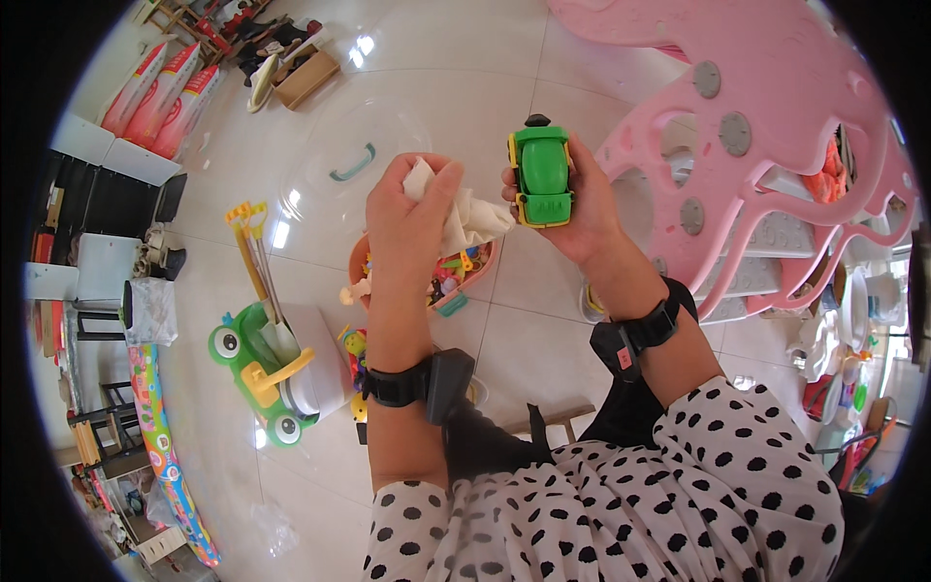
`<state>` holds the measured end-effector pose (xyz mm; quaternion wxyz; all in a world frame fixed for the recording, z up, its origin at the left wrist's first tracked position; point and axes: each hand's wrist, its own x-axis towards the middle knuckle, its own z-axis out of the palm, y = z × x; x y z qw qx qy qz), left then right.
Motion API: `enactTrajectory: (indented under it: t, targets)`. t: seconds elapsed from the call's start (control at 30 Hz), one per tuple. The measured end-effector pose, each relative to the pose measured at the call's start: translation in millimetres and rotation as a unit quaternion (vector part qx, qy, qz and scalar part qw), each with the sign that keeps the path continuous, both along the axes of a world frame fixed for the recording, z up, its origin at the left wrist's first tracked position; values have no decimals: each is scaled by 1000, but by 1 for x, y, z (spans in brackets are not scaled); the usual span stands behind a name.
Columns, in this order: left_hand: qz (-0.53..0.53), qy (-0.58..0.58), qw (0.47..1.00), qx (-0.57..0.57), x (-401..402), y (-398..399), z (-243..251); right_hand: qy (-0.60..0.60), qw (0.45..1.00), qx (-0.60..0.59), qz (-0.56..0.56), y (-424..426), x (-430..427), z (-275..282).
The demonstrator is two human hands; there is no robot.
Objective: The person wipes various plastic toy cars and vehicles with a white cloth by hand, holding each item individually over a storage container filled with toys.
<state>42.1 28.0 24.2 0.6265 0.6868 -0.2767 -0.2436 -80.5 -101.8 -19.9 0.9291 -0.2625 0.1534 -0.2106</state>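
My left hand (409, 211) grips a crumpled cream cloth (476, 222), whose loose end hangs toward the toy. In my right hand (593, 218) is a green toy vehicle (545, 166) with yellow edging and a black part at its top end. The cloth's tip comes close to the toy's lower left corner; whether they touch, I cannot tell. Below the cloth stands a coral-coloured bin (492, 268) filled with small colourful toys, partly hidden by my left hand and forearm. A clear lid with a teal handle (354, 164) lies on the floor beyond it.
A frog-faced storage bin (320, 349) with toy shovels (251, 240) stands left of my forearm. Pink plastic play equipment (785, 80) with grey steps fills the right. Shoes and a cardboard box (307, 78) lie at the far left, near red-and-white bags (164, 98) and a rolled colourful mat (166, 451).
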Motion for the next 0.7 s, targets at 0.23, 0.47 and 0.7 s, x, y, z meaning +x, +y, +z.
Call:
enactTrajectory:
  t: [0.23,0.47,0.7]
  targets:
    - [11,-54,998,16,-5,2,-2,-127,965,199,114,-2,-4,-7]
    - [25,-57,998,9,-5,5,1,-147,960,200,127,0,-2,-9]
    - [-39,-43,996,64,-9,-4,-8,212,958,-126,-148,6,13,-14]
